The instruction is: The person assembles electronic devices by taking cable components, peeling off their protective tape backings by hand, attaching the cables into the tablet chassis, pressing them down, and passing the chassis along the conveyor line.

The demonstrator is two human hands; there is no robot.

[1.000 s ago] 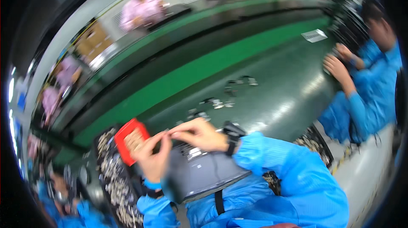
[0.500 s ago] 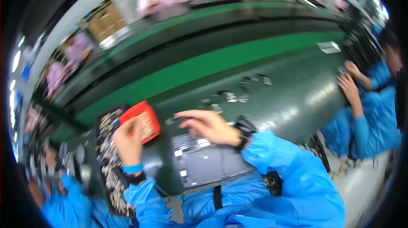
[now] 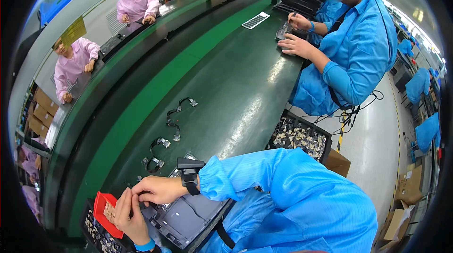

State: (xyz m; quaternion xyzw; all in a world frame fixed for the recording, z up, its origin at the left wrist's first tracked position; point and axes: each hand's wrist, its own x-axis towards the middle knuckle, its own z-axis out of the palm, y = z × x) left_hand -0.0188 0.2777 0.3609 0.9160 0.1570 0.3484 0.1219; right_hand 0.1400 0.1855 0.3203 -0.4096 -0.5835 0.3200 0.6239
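My left hand [image 3: 130, 217] is closed beside a red open box [image 3: 109, 228] of small beige pieces [image 3: 109, 212]. My right hand [image 3: 160, 189] reaches across from the right, its fingers pinched. Both hands' fingertips meet just off the box's right side; whatever they hold is too small or hidden to make out. Below my hands lies a dark grey device housing [image 3: 186, 221], like a flat tablet or laptop shell, partly covered by them. Several small cable parts with metal connectors [image 3: 176, 132] lie in a line on the green table beyond my right hand.
A black tray [image 3: 89, 227] of small parts sits beside the red box. Another black tray [image 3: 302, 136] of beige pieces stands right of my sleeve. A co-worker in blue [image 3: 347, 50] handles a dark device [image 3: 284, 30]. A white sheet [image 3: 255, 20] lies on the green table [image 3: 226, 83].
The view has swung toward the right. My left hand has come away from the inside of the red box. My right hand has moved over to it, and their fingertips now meet.
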